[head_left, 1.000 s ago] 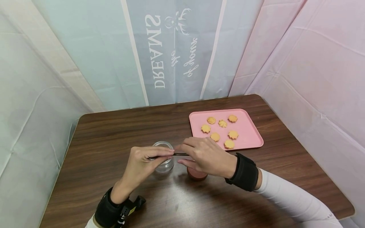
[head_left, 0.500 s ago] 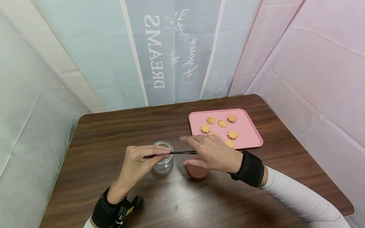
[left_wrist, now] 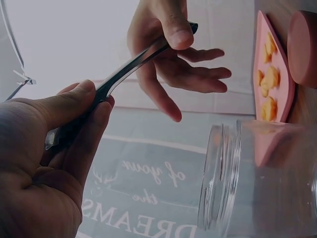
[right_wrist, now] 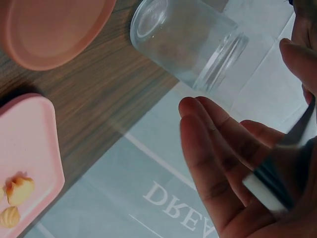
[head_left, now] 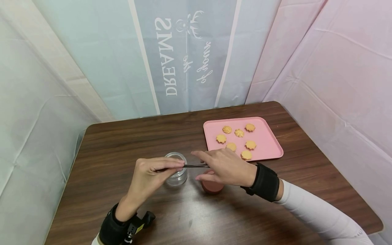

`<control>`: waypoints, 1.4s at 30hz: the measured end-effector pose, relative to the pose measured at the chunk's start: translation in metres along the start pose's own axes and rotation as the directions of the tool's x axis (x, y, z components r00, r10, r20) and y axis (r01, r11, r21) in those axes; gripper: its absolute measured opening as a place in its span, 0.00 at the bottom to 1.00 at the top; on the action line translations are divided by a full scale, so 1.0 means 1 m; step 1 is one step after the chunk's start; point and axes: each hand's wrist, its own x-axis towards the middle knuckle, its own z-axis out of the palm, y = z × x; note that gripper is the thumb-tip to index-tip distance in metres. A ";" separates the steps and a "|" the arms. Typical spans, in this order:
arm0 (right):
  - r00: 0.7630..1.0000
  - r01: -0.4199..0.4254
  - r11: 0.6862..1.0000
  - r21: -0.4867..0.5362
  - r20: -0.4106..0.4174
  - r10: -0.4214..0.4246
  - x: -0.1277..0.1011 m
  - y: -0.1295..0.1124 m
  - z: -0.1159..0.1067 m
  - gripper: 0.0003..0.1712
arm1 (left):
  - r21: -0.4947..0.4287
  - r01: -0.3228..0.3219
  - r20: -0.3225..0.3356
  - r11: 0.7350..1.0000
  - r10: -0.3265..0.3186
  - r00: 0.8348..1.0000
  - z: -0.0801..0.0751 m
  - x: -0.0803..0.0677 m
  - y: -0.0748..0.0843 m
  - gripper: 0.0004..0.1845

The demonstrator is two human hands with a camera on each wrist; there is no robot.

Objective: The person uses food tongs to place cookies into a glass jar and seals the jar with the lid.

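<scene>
My left hand [head_left: 151, 173] pinches one end of slim dark metal tongs [head_left: 194, 166] between thumb and fingertips. They are held level above the table, close over the mouth of a clear glass jar [head_left: 176, 179]. At the other end is my right hand [head_left: 228, 166]. Its fingers are extended, and the tongs run between its thumb and palm, as the left wrist view shows. Below that hand stands a round reddish-brown dish or cup [head_left: 212, 187], partly hidden. The right wrist view shows the wide flat end of the tongs [right_wrist: 270, 186] against the palm.
A pink tray [head_left: 267, 143] lies at the back right of the brown wooden table [head_left: 131, 136]. On it sit several yellow cookies [head_left: 250, 145], apart from each other. Behind the table hangs a printed curtain [head_left: 122, 68]. A black strap is round each wrist.
My right hand slid right along the tongs, baring more of them, then came back slightly left and lower. My left hand kept its pinch with a small shift left. The jar and tray stayed put.
</scene>
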 end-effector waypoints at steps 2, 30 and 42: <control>1.000 0.002 1.000 0.007 -0.002 -0.002 0.001 0.000 0.002 0.39 | 0.001 -0.006 0.001 1.000 0.006 1.000 0.000 0.000 0.000 0.15; 0.964 0.168 0.986 -0.024 -0.203 -0.169 -0.008 0.004 0.018 0.27 | 0.004 -0.014 0.008 1.000 0.014 1.000 0.001 0.001 0.000 0.15; 0.975 0.141 0.989 -0.038 -0.167 -0.145 -0.012 0.004 0.013 0.28 | -0.014 -0.014 0.010 1.000 0.014 1.000 0.007 0.000 -0.002 0.16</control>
